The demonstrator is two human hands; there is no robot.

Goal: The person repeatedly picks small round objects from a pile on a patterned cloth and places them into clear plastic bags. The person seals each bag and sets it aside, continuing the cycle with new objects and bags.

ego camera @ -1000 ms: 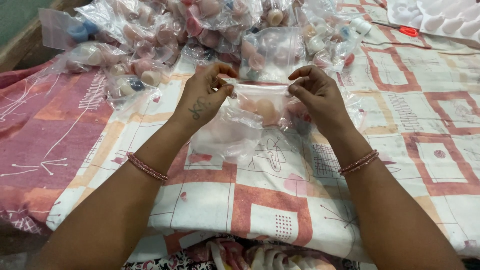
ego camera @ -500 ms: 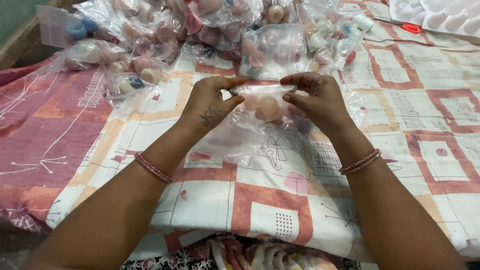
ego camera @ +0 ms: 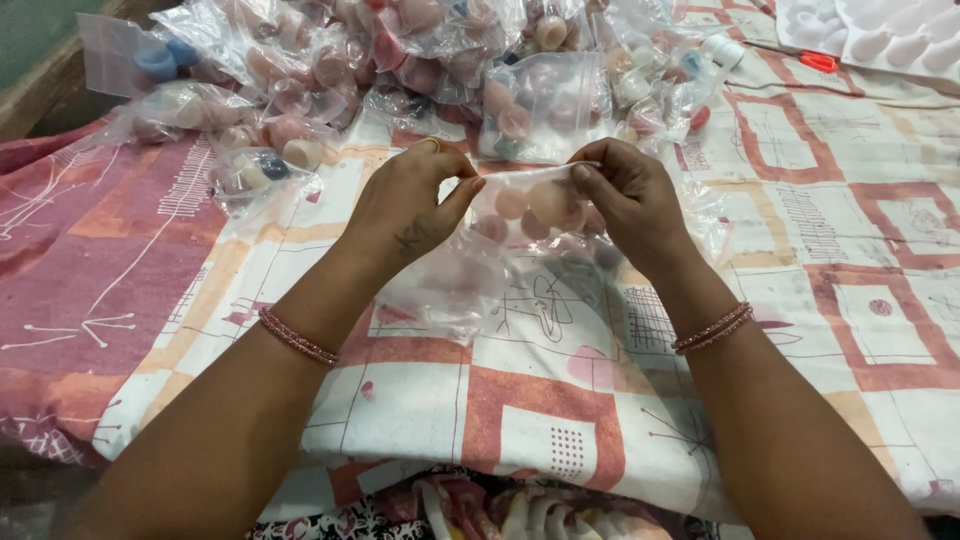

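Observation:
A small clear plastic zip bag (ego camera: 530, 205) with several pinkish round pieces inside is held up between both hands over the patterned cloth (ego camera: 540, 400). My left hand (ego camera: 410, 205) pinches the bag's top edge at its left end. My right hand (ego camera: 625, 200) pinches the same top edge at its right end. More empty clear bags (ego camera: 450, 290) lie crumpled on the cloth just under my left hand.
A heap of filled clear bags (ego camera: 400, 50) with pink, white and blue pieces lies across the far side. A white moulded tray (ego camera: 880, 35) and a small red item (ego camera: 820, 62) sit at the far right. A pink cloth (ego camera: 90, 260) covers the left.
Both hands have moved closer together along the bag's top edge and lifted it slightly; the fingers now pinch the strip tightly.

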